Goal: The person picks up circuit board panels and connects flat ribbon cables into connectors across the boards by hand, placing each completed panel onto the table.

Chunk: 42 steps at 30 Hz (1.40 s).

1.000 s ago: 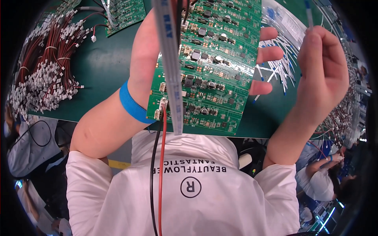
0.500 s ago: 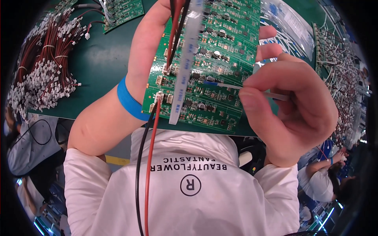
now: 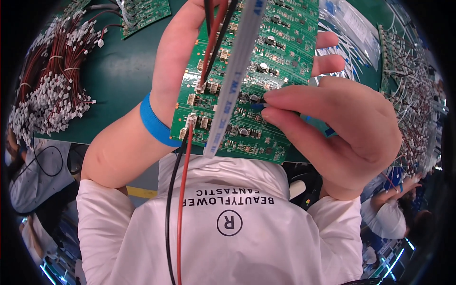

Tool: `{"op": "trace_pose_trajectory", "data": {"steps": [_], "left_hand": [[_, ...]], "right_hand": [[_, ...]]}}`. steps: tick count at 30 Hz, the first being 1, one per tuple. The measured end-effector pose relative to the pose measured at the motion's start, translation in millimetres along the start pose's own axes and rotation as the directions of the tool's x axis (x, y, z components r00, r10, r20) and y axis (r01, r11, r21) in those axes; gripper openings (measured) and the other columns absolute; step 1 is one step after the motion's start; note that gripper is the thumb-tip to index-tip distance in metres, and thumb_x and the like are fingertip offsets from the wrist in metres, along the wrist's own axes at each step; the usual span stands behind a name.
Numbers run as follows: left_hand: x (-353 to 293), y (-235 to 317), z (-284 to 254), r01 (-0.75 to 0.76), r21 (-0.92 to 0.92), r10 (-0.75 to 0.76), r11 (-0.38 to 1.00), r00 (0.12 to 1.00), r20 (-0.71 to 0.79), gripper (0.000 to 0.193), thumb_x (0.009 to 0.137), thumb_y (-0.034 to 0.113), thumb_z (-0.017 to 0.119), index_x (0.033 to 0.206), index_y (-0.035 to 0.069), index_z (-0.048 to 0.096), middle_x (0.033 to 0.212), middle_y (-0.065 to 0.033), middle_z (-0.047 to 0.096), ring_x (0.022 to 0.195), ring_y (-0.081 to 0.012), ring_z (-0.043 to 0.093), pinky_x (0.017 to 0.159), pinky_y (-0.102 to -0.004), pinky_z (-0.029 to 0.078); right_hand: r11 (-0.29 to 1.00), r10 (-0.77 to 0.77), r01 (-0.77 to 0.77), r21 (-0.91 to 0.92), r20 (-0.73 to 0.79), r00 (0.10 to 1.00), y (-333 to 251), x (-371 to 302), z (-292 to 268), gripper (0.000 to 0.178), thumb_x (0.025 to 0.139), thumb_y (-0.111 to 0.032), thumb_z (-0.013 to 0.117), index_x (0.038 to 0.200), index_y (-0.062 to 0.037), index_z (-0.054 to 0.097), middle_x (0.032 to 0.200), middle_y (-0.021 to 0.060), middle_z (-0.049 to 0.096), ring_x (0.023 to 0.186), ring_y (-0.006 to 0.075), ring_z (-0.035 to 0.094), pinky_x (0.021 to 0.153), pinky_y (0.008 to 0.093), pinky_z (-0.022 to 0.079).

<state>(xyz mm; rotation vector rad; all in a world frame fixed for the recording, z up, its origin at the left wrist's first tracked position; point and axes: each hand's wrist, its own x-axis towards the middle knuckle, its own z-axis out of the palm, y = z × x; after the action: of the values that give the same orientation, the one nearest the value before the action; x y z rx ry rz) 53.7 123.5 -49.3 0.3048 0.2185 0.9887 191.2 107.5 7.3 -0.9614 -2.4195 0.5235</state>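
Observation:
My left hand (image 3: 173, 61) holds a green circuit board panel (image 3: 266, 71) upright from behind; two of its fingertips show past the panel's right edge. Between thumb and forefinger, my right hand (image 3: 342, 123) pinches a short flat cable with blue ends (image 3: 256, 106). One blue end lies at the board's face, but whether it sits in a connector I cannot tell. A translucent flat strip (image 3: 230, 85) with blue print runs slantwise in front of the board. Red and black wires (image 3: 191, 133) are plugged into small white connectors at the board's left side.
Bundled dark red wires with white plugs (image 3: 52, 90) lie on the green table at the left. Another circuit board (image 3: 145, 16) is behind them. A clear bag (image 3: 349, 23) and loose white flat cables stand at the far right, beside more wired boards (image 3: 408, 76).
My right fingertips have slid left along the flat cable, close to its blue end. The translucent strip's upper part has swung to the right. The board has shifted slightly.

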Motion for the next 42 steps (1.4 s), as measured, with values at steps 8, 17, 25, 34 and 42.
{"op": "trace_pose_trajectory", "data": {"steps": [8,17,25,34,42], "left_hand": [[10,-2,-20,-0.003,0.043,-0.01,0.999,0.955,0.296,0.061,0.093,0.043,0.034,0.142,0.008,0.028,0.141,-0.0263,0.03,0.124,-0.0458,0.036,0.105,-0.0568,0.029],[31,-3,-43,-0.019,0.081,-0.033,0.997,0.8,0.598,0.06,0.093,0.043,0.034,0.142,0.009,0.029,0.14,-0.0263,0.031,0.124,-0.0456,0.037,0.105,-0.0564,0.029],[19,5,-30,-0.027,0.138,-0.036,0.99,0.901,0.433,0.059,0.094,0.043,0.031,0.142,0.009,0.03,0.138,-0.0266,0.035,0.122,-0.045,0.04,0.104,-0.0546,0.032],[-4,7,13,0.047,0.197,-0.001,0.979,0.974,-0.228,0.056,0.097,0.042,0.025,0.141,0.009,0.03,0.133,-0.0273,0.041,0.118,-0.0438,0.045,0.102,-0.051,0.037],[-1,3,9,0.011,0.067,0.008,0.998,0.959,-0.282,0.058,0.097,0.046,0.023,0.14,0.008,0.032,0.13,-0.0303,0.043,0.114,-0.0444,0.049,0.097,-0.0505,0.041]], "right_hand": [[0.98,-0.172,0.177,0.095,-0.064,0.983,24,-11,5,0.022,0.056,0.001,0.077,0.076,-0.0029,0.07,0.059,0.0043,0.059,0.051,0.0159,0.056,0.048,0.0246,0.039],[0.987,-0.14,0.131,0.089,0.109,0.984,19,-8,-11,0.022,0.06,0.006,0.073,0.08,-0.0005,0.068,0.062,0.0054,0.06,0.049,0.0125,0.053,0.053,0.0221,0.039],[0.995,-0.082,0.061,0.082,0.287,0.954,13,-2,-16,0.023,0.064,0.016,0.066,0.084,0.0039,0.064,0.068,0.0074,0.063,0.05,0.0085,0.053,0.061,0.018,0.043],[0.961,-0.006,0.029,0.276,-0.083,0.996,26,-28,14,0.016,0.07,0.016,0.062,0.082,0.0051,0.059,0.074,0.0078,0.063,0.054,0.0057,0.054,0.058,0.0164,0.043],[0.962,-0.084,0.103,0.254,-0.087,0.993,31,-26,32,0.018,0.069,0.014,0.065,0.081,0.0014,0.061,0.073,0.006,0.064,0.053,0.0084,0.054,0.052,0.0179,0.041]]}}
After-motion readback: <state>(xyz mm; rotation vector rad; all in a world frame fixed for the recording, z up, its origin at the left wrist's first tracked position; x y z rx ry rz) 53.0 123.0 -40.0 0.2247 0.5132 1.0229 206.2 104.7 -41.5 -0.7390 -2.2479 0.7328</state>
